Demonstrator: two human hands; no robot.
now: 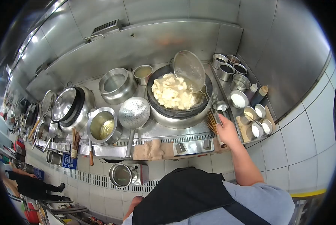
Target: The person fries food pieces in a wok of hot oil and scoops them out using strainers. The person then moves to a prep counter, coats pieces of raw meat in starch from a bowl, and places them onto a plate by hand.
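Note:
My right hand (226, 129) is closed around the handle of a round mesh strainer (189, 69). The strainer is tilted up over the right back part of a wok (151, 98), its lower edge at the food. Pale yellow, lumpy pieces of food (173, 92) lie in the wok with some liquid around them. Low beside my body is my left hand (137, 200), away from the stove; its fingers are hidden. A bamboo brush (212, 122) and a metal ladle (221, 105) lie near my right hand.
Seasoning containers (240, 99) and squeeze bottles (259, 95) stand at the right. Left of the wok are a perforated skimmer (134, 113), a pot of oil (102, 125) and a large pot (117, 86). A folded cloth (151, 150) lies on the front edge. Another person (33, 185) stands far left.

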